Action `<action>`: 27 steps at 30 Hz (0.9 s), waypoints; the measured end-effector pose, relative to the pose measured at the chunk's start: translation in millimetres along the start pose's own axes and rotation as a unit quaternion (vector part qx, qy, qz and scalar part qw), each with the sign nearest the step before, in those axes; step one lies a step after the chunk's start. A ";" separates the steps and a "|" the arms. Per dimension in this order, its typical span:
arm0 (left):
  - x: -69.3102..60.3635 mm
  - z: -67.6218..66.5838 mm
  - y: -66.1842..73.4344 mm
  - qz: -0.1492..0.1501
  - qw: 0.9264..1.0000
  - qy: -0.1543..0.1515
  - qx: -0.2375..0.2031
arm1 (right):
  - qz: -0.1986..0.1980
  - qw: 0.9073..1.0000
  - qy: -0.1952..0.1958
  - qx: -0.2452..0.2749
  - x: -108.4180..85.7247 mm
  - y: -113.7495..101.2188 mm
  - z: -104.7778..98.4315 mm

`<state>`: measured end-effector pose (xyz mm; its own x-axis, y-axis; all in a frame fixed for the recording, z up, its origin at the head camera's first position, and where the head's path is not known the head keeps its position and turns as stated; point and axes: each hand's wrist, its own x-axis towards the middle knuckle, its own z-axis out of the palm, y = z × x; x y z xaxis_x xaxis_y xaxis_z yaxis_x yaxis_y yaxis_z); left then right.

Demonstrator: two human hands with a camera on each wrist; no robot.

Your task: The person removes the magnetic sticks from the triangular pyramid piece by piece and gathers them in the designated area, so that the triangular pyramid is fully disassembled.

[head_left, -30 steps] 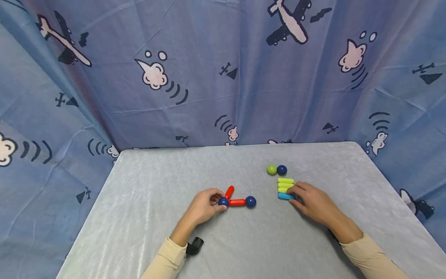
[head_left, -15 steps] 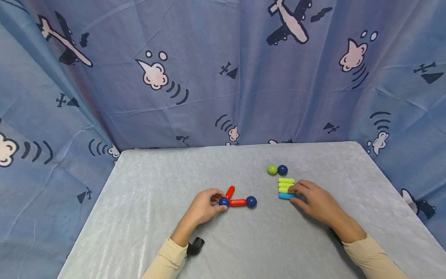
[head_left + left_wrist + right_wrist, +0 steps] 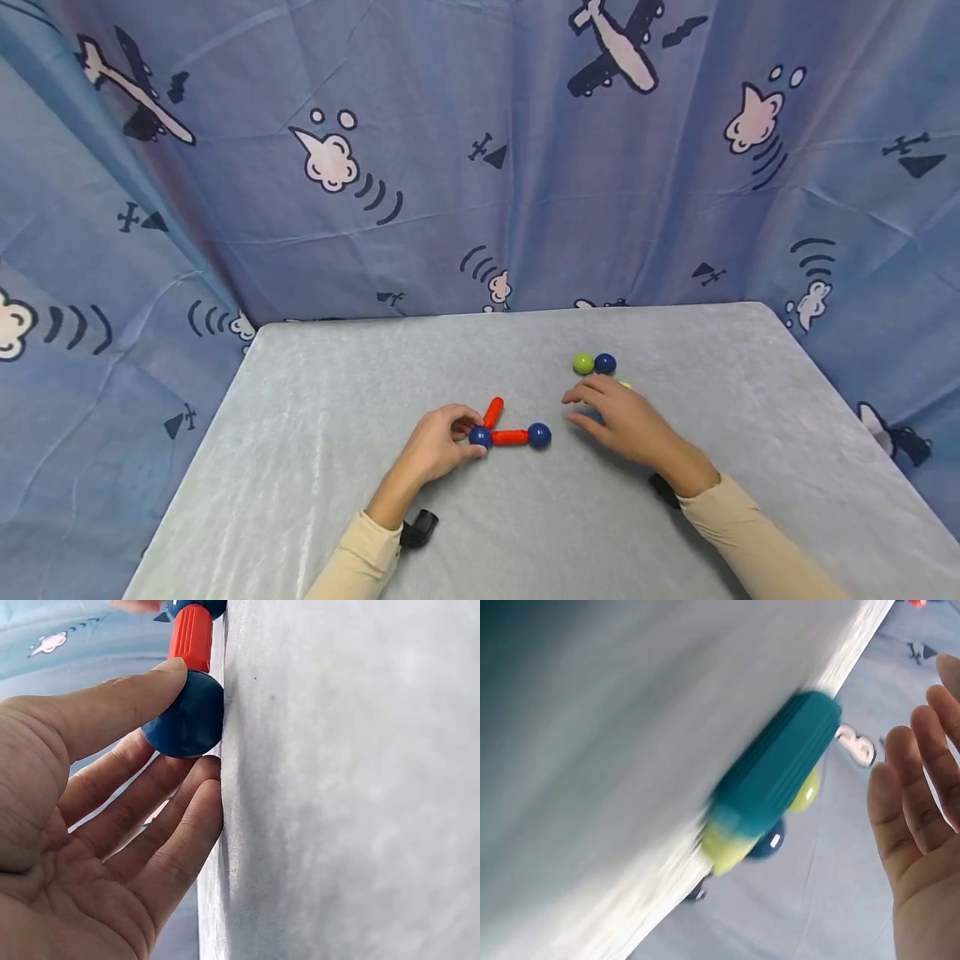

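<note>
My left hand (image 3: 442, 442) pinches a dark blue ball (image 3: 187, 716) with thumb and fingers, low against the tabletop. Two red rods meet that ball: one rod (image 3: 511, 437) runs right to a second dark blue ball (image 3: 539, 436), while the other rod (image 3: 493, 412) slants away to the back. My right hand (image 3: 626, 421) hovers with extended fingers and nothing in them, right of the second ball. It mostly hides the loose rods from the head view. A blue rod (image 3: 780, 765) and a lime rod (image 3: 724, 849) show beside it in the right wrist view.
A lime ball (image 3: 583, 363) and a dark blue ball (image 3: 605, 363) sit side by side behind my right hand. The grey cloth-covered table (image 3: 360, 375) ends at a blue patterned curtain (image 3: 420, 167).
My right hand has left the blue and lime rods and moved left toward the red rods and balls, without any rod in it. My left hand stays on its ball.
</note>
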<state>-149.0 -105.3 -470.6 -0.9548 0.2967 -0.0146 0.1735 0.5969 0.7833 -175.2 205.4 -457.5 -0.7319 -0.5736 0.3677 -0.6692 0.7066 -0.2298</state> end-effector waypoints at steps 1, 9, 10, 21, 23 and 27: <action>0.1 -0.5 -0.4 0.000 1.000 -0.001 -0.003 | -0.003 1.000 -0.007 0.001 5.3 -2.6 2.5; 0.9 -5.3 -3.7 0.006 0.999 -0.016 -0.030 | -0.004 0.997 -0.070 0.039 42.6 -21.6 17.6; 0.9 -6.0 -3.6 0.006 0.999 -0.019 -0.033 | -0.002 0.996 -0.078 0.043 46.4 -23.7 19.6; 0.7 -9.1 -4.1 0.015 0.998 -0.039 -0.045 | -0.012 0.987 -0.142 0.070 70.2 -42.0 35.8; 0.6 -8.6 -4.6 0.014 0.998 -0.041 -0.043 | -0.010 0.986 -0.147 0.077 71.1 -43.7 36.5; 0.2 -7.8 -4.8 0.011 0.998 -0.038 -0.041 | -0.003 0.986 -0.147 0.083 70.6 -45.0 37.1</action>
<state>-151.9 -113.9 -469.6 -0.9295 0.3664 -0.0422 0.1701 0.5272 0.8325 -201.5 117.8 -454.6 -0.7171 -0.6899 0.0985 -0.6676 0.6395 -0.3813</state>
